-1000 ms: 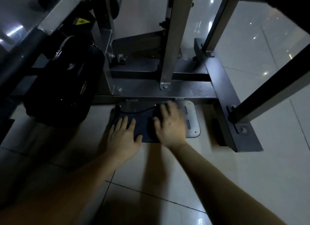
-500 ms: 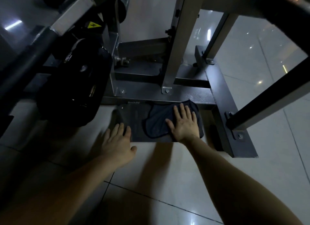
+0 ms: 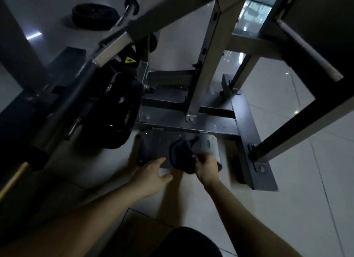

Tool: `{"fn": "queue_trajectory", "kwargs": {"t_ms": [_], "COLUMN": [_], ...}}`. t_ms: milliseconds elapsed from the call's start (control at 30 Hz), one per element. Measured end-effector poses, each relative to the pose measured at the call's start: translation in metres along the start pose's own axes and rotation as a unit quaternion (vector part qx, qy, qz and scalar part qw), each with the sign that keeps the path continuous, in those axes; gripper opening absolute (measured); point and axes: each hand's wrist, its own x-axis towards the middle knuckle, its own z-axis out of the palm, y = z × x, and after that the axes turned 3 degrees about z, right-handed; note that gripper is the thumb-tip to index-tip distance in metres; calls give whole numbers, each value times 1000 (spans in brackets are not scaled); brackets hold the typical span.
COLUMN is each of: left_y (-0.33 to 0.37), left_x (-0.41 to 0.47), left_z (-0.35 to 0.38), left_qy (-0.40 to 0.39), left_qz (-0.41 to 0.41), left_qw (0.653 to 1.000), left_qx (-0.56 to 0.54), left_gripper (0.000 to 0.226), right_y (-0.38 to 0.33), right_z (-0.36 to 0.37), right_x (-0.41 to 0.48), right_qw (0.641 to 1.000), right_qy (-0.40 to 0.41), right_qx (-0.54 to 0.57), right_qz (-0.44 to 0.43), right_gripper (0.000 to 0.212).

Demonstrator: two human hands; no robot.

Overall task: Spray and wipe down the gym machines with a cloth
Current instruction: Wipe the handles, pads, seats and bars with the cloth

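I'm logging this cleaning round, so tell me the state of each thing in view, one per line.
Cloth: bunched, over the foot plate.
Right hand: grips the cloth.
Left hand: open, at the plate's near edge.
Foot plate: flat on floor, partly covered by cloth.
Weight plate: lying flat on floor.

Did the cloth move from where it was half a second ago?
Yes. The cloth lay flat over the right end of the plate; now the right hand grips it bunched up, nearer the plate's front edge, leaving that end bare.
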Motion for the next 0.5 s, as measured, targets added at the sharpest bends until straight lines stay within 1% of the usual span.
{"fn": "queue_trajectory", "kwargs": {"t_ms": [33,67,133,167,233,267,333,400,467,500], "left_y": [7,15,30,36,48,53,64,75,87,92], "left_x": [-4,-7,-16,-21,-33,-38,-48,-59,-72,-79], "left_z": [-7,-12,-26,-32,-45,-53,-71,-93,-112,-121], "left_qy": [8,22,50,60,80,97,152,195,202,207], "left_qz": [11,22,36,46,70,84,96,85,93,100], "left_qw": [999,995,983,977,969,961,944,937,936,935], "left_qx": [-49,-95,-174,-198,-225,-243,-276,-277,-273,-270], "left_gripper": [79,79,81,82,81,74,44,18,9,8], "right_y": [-18,-35,-68,-84,-115,-130,-154,-171,-179,-180], "right_z": [-6,-14,-30,-38,-48,-53,-59,-64,-66,-64], "right_x": [-5,-11,-22,-28,-39,-44,-51,-57,-59,-61], "right_qw": [996,989,976,967,944,931,911,915,926,925], "right_qy": [-17,-24,-48,-74,-129,-150,-173,-162,-129,-128], "right_qx": [84,139,212,243,305,333,375,364,335,336], "right_qz": [24,34,17,5,-10,-8,-19,-72,-117,-120], "right_gripper": [19,21,16,13,15,16,15,11,6,11]}}
